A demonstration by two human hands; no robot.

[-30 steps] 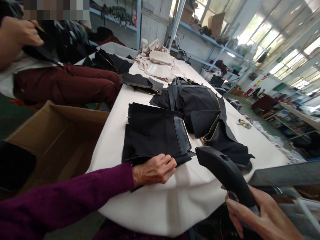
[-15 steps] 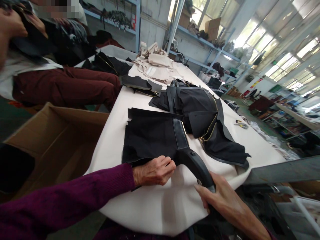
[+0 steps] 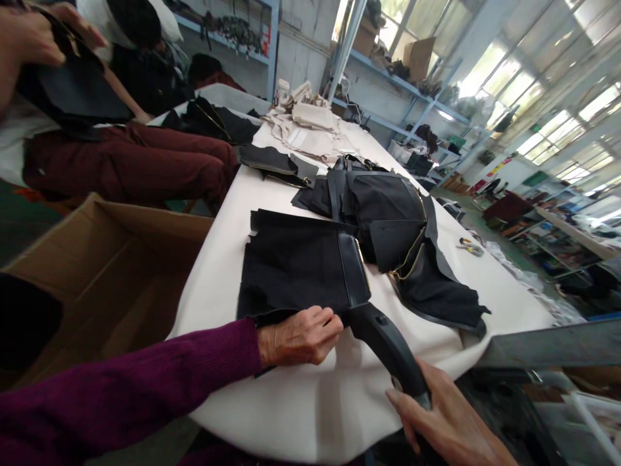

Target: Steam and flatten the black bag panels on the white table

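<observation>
My right hand (image 3: pixel 439 408) is wrapped round the handle of a black tool with a curved grip (image 3: pixel 388 343); its exact kind is unclear. The tool's far end meets a flat black strip (image 3: pixel 354 268) with a gold edge, lying over a black fabric pouch piece (image 3: pixel 294 265). I cannot tell whether that strip belongs to the tool. My left hand (image 3: pixel 303 336), in a purple sleeve, has its fingers closed on the near edge of the pouch piece, beside the tool's end. Both rest on the white-covered table (image 3: pixel 310 414).
More black pouch pieces with gold zippers (image 3: pixel 388 207) are heaped just beyond. Beige pieces (image 3: pixel 313 116) pile up farther back. Small yellow-handled snips (image 3: pixel 470 246) lie to the right. A cardboard box (image 3: pixel 121 259) stands left, near a seated person in maroon trousers (image 3: pixel 145 158) holding black material.
My right hand and the black tool have shifted slightly down and to the right. My left hand keeps its hold. The person at left has lowered a hand.
</observation>
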